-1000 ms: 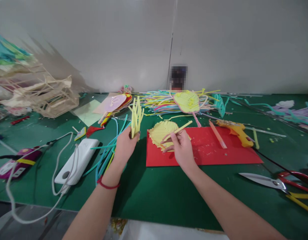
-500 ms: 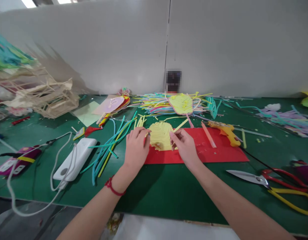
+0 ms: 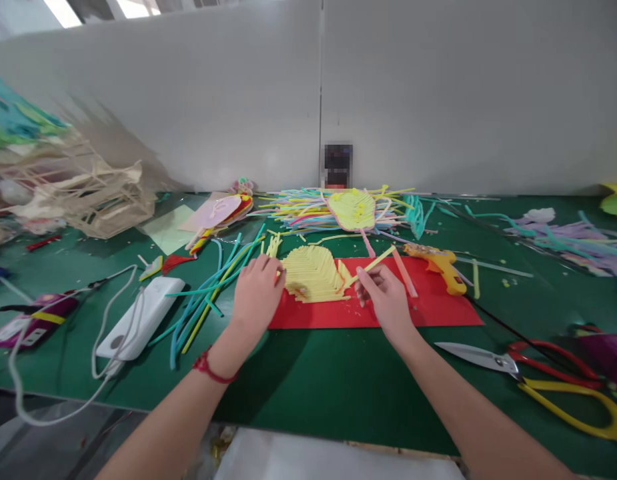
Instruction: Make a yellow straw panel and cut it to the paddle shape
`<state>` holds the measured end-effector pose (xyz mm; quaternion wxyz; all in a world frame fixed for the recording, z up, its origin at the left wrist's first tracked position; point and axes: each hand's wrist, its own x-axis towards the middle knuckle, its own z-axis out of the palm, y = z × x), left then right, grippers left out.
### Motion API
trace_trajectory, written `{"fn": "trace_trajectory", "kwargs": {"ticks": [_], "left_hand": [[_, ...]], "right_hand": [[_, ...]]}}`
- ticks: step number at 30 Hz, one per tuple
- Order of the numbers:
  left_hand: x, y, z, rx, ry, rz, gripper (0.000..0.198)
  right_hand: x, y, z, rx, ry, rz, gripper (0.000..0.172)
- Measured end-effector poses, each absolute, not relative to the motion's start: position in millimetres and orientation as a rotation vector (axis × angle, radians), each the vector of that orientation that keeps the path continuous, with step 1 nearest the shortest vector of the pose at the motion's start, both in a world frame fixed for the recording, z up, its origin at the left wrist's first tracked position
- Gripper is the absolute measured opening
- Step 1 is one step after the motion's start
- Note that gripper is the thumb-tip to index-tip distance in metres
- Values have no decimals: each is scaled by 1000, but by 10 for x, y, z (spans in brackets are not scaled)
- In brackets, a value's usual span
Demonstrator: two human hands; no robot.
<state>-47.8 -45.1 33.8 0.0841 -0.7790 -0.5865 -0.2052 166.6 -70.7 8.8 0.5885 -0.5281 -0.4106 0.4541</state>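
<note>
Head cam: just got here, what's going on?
A person's right hand holds a yellow strip by the right edge of a ribbed yellow piece, which lies on a red board. The left hand is at the piece's left edge; whether it grips anything is unclear. An orange-yellow glue gun lies at the board's right side.

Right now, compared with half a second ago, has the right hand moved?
Yes, the right hand has moved rightward, closer to the orange glue gun.

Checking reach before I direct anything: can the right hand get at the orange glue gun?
Probably yes: only a thin pink strip lies between the right hand and the glue gun, though that hand holds a yellow strip.
</note>
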Motion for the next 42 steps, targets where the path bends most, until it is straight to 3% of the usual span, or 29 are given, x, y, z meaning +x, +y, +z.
{"fn": "trace_trajectory", "kwargs": {"ticks": [6,11,15,19,29,35,42], "left_hand": [[-866,-297,218,-2309,-1935,-331,13],[-584,-387,310,-2250,-1863,-680,18],[-199,-476,315,-2567,-1488,-984,14],[-6,-538,186,-2681,-1223,-1057,17],[0,-609,154,-2656,-1136,-1176,6],[-35,-592,131,-2693,-1218,-1218,7],[-39,-582,155,-2951,-1666,-1352,8]], "right_hand": [[1680,-694,68,-1159,-920,1112,32],[1691,-680,62,-1144,-856,1187,34],[1707,-673,28,-1148,-833,1186,33],[1704,-675,21,-1170,-818,1165,32],[1519,-759,46,-1251,-880,1258,35],[1527,-787,67,-1296,-975,1194,35],[1576,-809,34,-1285,-1050,1198,34]]}}
